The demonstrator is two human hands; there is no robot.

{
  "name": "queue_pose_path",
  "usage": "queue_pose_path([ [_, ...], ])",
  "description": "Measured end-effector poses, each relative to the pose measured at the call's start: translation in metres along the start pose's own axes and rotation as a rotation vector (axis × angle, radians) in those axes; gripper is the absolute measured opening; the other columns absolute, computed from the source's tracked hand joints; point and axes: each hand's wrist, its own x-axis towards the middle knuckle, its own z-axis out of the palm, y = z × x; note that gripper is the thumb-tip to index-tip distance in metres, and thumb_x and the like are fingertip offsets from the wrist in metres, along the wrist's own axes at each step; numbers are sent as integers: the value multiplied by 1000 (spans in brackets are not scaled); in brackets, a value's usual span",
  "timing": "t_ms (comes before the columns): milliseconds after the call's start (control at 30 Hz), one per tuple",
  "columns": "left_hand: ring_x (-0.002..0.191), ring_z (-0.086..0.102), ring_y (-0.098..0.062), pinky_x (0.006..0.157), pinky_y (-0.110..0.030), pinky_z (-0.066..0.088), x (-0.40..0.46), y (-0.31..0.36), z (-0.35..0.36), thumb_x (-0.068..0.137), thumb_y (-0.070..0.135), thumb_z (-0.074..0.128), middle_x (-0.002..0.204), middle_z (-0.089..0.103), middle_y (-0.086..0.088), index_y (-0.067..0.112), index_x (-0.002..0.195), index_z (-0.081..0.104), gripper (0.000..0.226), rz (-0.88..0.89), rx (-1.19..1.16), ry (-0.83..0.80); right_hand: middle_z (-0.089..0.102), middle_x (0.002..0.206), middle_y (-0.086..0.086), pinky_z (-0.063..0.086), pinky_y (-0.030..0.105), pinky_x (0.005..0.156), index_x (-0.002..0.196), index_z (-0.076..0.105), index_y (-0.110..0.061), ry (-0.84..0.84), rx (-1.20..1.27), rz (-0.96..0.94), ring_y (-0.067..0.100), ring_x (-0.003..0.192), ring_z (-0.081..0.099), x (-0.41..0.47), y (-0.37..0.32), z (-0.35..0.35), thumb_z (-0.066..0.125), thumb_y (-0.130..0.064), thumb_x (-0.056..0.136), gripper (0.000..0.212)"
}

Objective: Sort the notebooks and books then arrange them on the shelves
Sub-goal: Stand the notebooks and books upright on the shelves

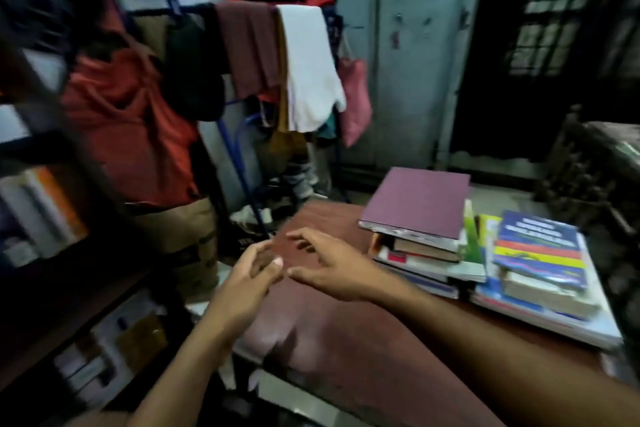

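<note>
Both hands, left point(247, 279) and right point(332, 269), hovered empty with loose grip; best take the maroon book point(417, 201) squarely by both edges.

Far left: blue metal clothes rack point(239, 163) hung with maroon cloth point(249, 48), white cloth point(308, 69), pink bag point(355, 97). Far wall: pale grey-blue cupboard point(415, 45).

Smooth, a bit shiny reddish-brown table top point(346, 340), matt plain purple book cover point(415, 201) on the far paper pile, glossy blue book cover with bright stripes point(540, 250) at right, soft white cloth point(311, 69) hanging far, painted pale metal cupboard point(415, 45)
</note>
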Motion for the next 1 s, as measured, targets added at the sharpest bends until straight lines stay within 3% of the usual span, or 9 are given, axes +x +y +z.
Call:
queue_pose_path([
  [133, 110, 61, 6, 93, -22, 46, 12, -2, 48, 98, 31, 63, 127, 62, 13, 40, 139, 48, 45, 20, 104, -127, 58, 132, -8, 47, 29, 103, 137, 50, -29, 44, 54, 154, 1, 119, 55, -71, 57, -26, 68, -40, 92, 50],
  [233, 115, 60, -1, 93, -17, 45, 18, 2, 73, 96, 27, 66, 133, 58, 5, 34, 145, 42, 55, 39, 189, -213, 55, 136, -6, 37, 23, 108, 140, 49, -25, 42, -150, 324, 4, 120, 51, -117, 106, -22, 64, -47, 92, 55],
  [400, 138, 44, -9, 116, -37, 38, 33, -10, 99, 89, 42, 72, 153, 42, -1, 33, 156, 29, 80, -52, 263, -323, 38, 150, 5, 32, 36, 116, 151, 37, -23, 70, -497, 581, 26, 138, 38, -164, 149, -17, 14, -73, 70, 98],
  [500, 142, 39, -10, 117, -36, 35, 43, -18, 116, 94, 34, 69, 155, 38, -1, 31, 159, 23, 79, -83, 297, -338, 22, 163, 11, 24, 39, 121, 157, 25, -17, 52, -558, 627, 29, 146, 28, -167, 148, -12, 7, -74, 70, 106],
  [667, 129, 37, 1, 103, -19, 29, 71, -23, 151, 99, 14, 61, 135, 40, 17, 29, 158, 20, 73, -94, 185, -282, 28, 161, 14, 29, 47, 113, 156, 27, -21, 41, -556, 690, 38, 142, 27, -150, 143, 0, 18, -81, 73, 103],
  [767, 119, 52, -7, 91, -14, 37, 101, -24, 166, 98, 2, 56, 119, 57, 22, 37, 131, 46, 50, -101, 201, -252, 26, 160, 3, 24, 43, 112, 154, 27, -32, 75, -475, 702, 29, 143, 21, -143, 143, -1, 17, -81, 67, 100],
  [833, 114, 57, -15, 89, -23, 41, 114, -27, 173, 95, 7, 58, 107, 63, 17, 35, 117, 52, 36, -115, 261, -231, 22, 161, -7, 22, 39, 113, 151, 28, -39, 122, -402, 718, 22, 144, 17, -145, 144, -2, 16, -80, 64, 97],
  [933, 98, 67, -31, 81, -36, 50, 123, -40, 173, 90, 33, 57, 97, 70, 3, 32, 119, 61, 29, -48, 403, -223, 22, 159, -15, 19, 34, 113, 149, 32, -43, 174, -331, 725, 17, 143, 17, -147, 146, -2, 21, -80, 60, 96],
  [1000, 91, 69, -37, 72, -37, 51, 125, -47, 171, 93, 30, 64, 89, 73, -3, 29, 119, 66, 26, 5, 456, -169, 19, 160, -15, 15, 33, 114, 149, 30, -46, 157, -313, 724, 16, 144, 13, -147, 146, -2, 22, -81, 58, 97],
])
